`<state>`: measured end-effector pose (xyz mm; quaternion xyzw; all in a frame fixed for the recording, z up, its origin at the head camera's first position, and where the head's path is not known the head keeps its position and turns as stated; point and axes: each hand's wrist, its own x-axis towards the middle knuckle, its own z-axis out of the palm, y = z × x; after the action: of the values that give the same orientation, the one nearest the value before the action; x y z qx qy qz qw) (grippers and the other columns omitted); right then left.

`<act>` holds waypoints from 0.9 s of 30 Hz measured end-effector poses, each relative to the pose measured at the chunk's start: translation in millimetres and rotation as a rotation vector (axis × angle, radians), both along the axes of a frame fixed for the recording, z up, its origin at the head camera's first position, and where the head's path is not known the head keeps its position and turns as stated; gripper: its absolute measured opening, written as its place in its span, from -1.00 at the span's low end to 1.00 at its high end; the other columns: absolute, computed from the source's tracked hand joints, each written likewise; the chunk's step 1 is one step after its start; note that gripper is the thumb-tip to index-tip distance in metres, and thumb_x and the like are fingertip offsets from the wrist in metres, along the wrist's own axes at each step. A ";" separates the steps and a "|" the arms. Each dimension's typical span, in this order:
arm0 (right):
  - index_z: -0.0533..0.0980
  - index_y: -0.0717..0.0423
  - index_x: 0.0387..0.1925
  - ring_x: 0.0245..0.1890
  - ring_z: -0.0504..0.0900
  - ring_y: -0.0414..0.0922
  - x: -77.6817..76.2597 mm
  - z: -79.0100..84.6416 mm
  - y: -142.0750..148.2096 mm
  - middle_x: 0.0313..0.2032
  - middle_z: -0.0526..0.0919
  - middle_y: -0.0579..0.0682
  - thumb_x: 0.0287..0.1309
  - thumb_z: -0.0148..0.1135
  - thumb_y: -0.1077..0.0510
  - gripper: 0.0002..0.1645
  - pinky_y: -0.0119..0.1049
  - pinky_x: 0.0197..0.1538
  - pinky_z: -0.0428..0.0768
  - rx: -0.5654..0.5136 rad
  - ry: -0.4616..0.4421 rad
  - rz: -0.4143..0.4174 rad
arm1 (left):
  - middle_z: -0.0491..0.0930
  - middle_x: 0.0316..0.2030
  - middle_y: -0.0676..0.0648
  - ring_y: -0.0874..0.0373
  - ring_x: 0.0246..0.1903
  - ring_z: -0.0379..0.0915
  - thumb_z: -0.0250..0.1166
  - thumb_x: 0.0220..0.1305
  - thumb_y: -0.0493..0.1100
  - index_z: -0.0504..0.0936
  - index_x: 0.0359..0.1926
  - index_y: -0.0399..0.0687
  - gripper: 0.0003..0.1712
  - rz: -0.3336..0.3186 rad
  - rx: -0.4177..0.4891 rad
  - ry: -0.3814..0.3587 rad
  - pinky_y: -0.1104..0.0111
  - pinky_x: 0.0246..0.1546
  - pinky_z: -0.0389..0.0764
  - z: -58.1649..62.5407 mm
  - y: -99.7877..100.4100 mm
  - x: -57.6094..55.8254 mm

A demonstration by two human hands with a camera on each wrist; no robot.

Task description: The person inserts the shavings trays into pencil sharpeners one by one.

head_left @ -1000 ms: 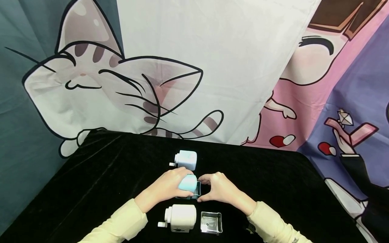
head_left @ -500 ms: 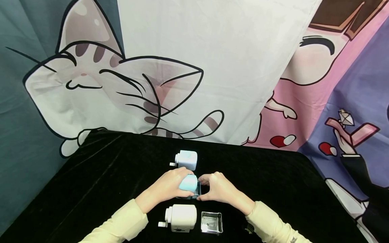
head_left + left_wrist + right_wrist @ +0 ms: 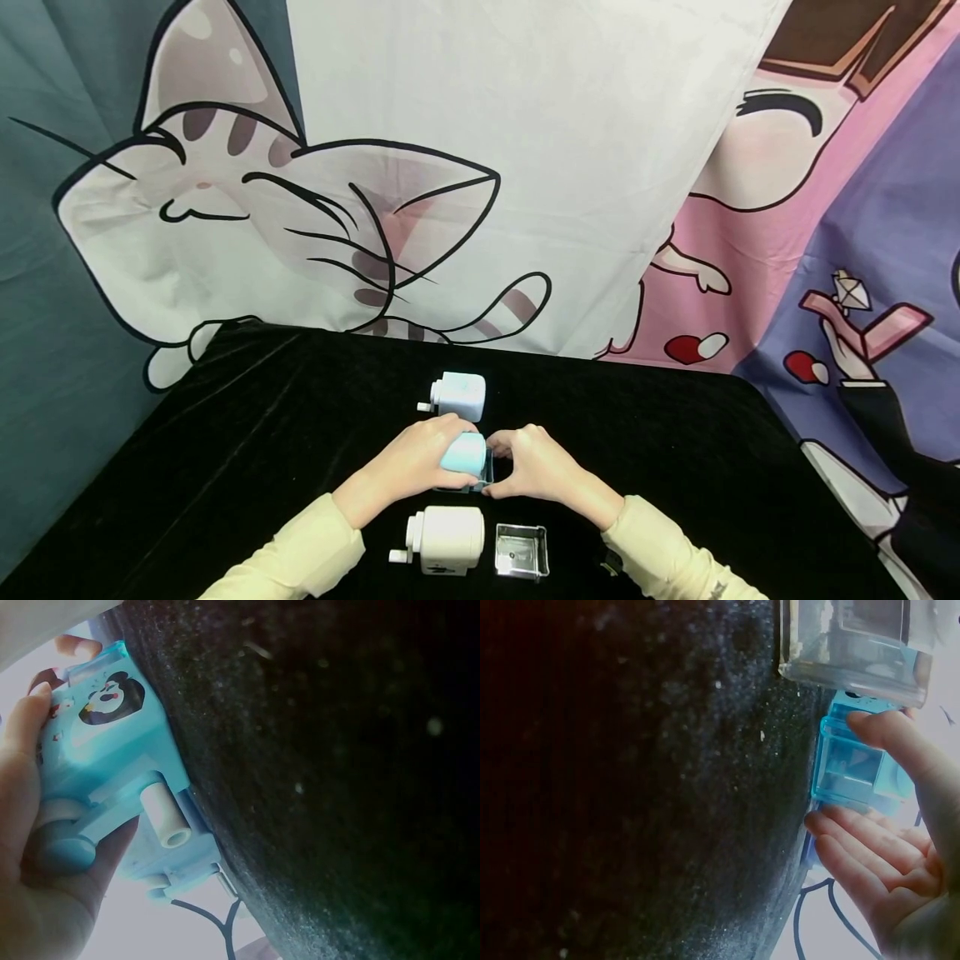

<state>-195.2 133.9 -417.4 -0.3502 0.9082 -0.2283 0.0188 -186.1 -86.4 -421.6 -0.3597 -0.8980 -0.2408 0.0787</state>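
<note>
From my remote seat I have the turquoise sharpener (image 3: 463, 455) near the middle of the black cloth (image 3: 300, 417), and it is my landmark for the rest. My left hand (image 3: 420, 454) grips its body from the left, fingers over the far side and thumb along the near one. My left wrist feed shows me its crank end, with a white handle (image 3: 165, 816) hanging beside the palm and a black-and-white cartoon print (image 3: 112, 699) on the body.

At the sharpener's right end a see-through turquoise drawer (image 3: 851, 765) juts out. My right hand (image 3: 536, 467) pinches it, thumb at the near edge and fingers at the far edge; how firmly, I cannot tell. Both arms wear pale yellow sleeves (image 3: 300, 546).

Just beyond the turquoise sharpener I see a pale blue sharpener (image 3: 462, 393), its crank to the left. On the near side of my landmark stands a white sharpener (image 3: 452, 537), and nearer and to the right of the landmark lies a clear box (image 3: 521, 552). Well behind it all hangs a cartoon backdrop (image 3: 600, 167) with a striped cat.
</note>
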 end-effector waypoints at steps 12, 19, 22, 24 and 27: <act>0.62 0.11 -0.21 -0.27 0.70 -0.28 -1.7 -0.5 -4.0 -0.29 0.76 -0.08 -0.24 0.55 -0.05 -0.48 -0.53 -0.20 0.60 -0.001 -0.022 0.025 | 0.55 -0.23 0.05 0.27 -0.34 0.47 0.45 0.00 0.17 0.56 -0.03 -0.01 -0.43 -0.002 -0.004 0.001 0.46 -0.34 0.54 0.4 0.3 0.9; 0.61 0.10 -0.24 -0.28 0.70 -0.31 -2.8 0.1 -9.1 -0.31 0.77 -0.10 -0.24 0.56 -0.07 -0.49 -0.56 -0.23 0.58 0.010 -0.015 0.035 | 0.54 -0.25 0.06 0.27 -0.36 0.45 0.45 -0.01 0.16 0.56 -0.05 0.00 -0.45 0.003 -0.003 0.009 0.46 -0.35 0.53 -0.1 0.4 1.1; 0.61 0.11 -0.25 -0.29 0.69 -0.34 -3.7 0.0 -10.2 -0.33 0.77 -0.10 -0.26 0.57 -0.08 -0.47 -0.56 -0.25 0.58 0.011 -0.014 0.029 | 0.55 -0.25 0.05 0.27 -0.36 0.45 0.45 -0.01 0.16 0.56 -0.05 -0.01 -0.44 0.000 -0.003 0.016 0.46 -0.35 0.53 -0.2 0.6 0.8; 0.61 0.10 -0.27 -0.30 0.67 -0.37 -4.4 0.2 -10.9 -0.34 0.77 -0.11 -0.28 0.57 -0.09 -0.47 -0.57 -0.26 0.57 0.009 -0.010 0.027 | 0.55 -0.25 0.04 0.27 -0.36 0.46 0.46 -0.01 0.16 0.55 -0.05 -0.02 -0.43 -0.004 -0.001 0.024 0.46 -0.35 0.53 -0.3 0.7 0.4; 0.60 0.08 -0.32 -0.38 0.63 -0.42 -6.0 0.6 -12.1 -0.39 0.76 -0.14 -0.30 0.58 -0.11 -0.49 -0.60 -0.32 0.54 0.007 0.005 0.031 | 0.56 -0.26 0.04 0.28 -0.36 0.45 0.46 -0.02 0.16 0.56 -0.06 -0.03 -0.43 -0.008 0.002 0.036 0.47 -0.36 0.53 -0.3 0.9 -0.6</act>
<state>-201.2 121.8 -416.8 -0.3648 0.9035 -0.2238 0.0211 -186.7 -85.5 -421.9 -0.3675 -0.8947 -0.2356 0.0943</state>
